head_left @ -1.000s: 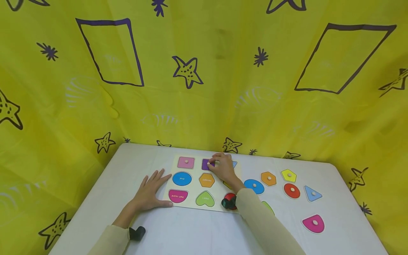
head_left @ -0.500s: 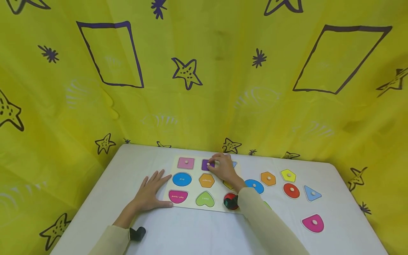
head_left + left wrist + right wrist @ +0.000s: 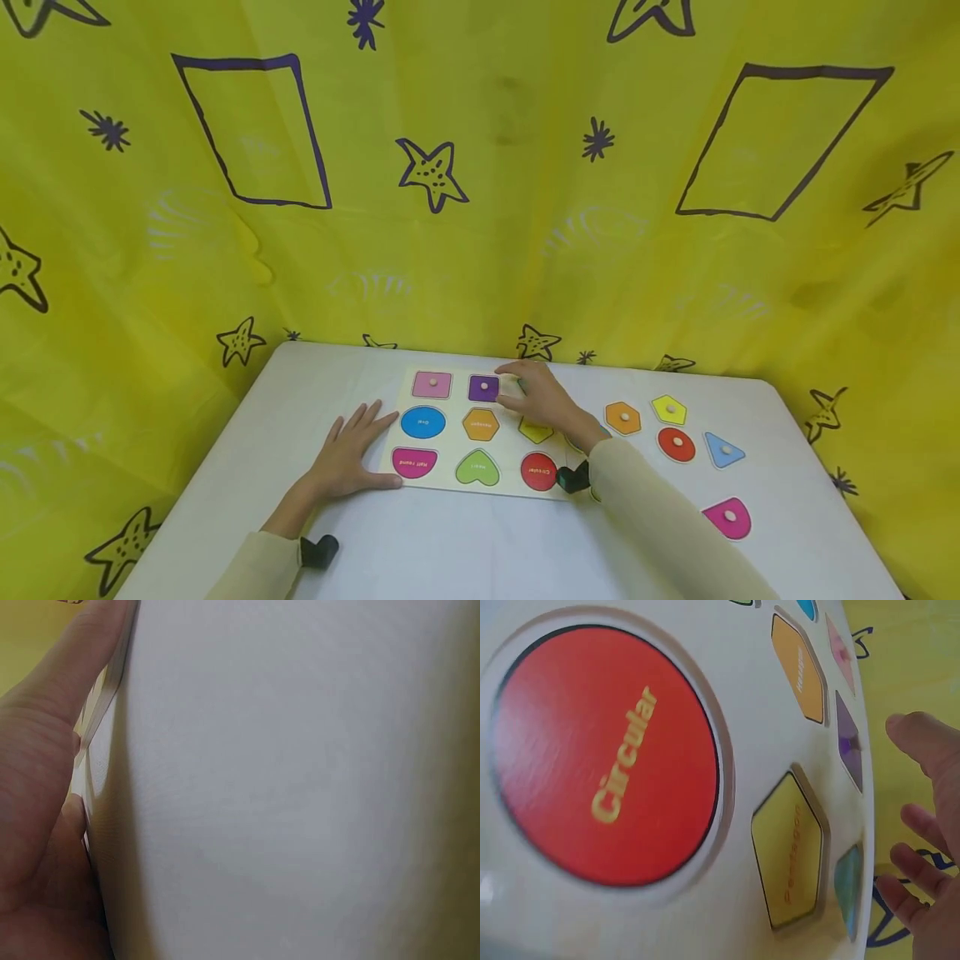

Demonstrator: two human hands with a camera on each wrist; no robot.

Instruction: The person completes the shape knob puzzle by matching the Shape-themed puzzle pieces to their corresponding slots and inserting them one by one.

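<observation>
Purple square piece (image 3: 483,387) seated flush; right hand (image 3: 542,399) open beside.

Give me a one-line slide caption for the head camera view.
Right hand hovers open over a shape puzzle board while the left hand rests flat at its edge.

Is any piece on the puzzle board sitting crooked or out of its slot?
Nothing stands out. On the puzzle board, the pink square and purple square sit level in their slots; the other slots visible are empty, with the loose pieces flat on the table.
</observation>
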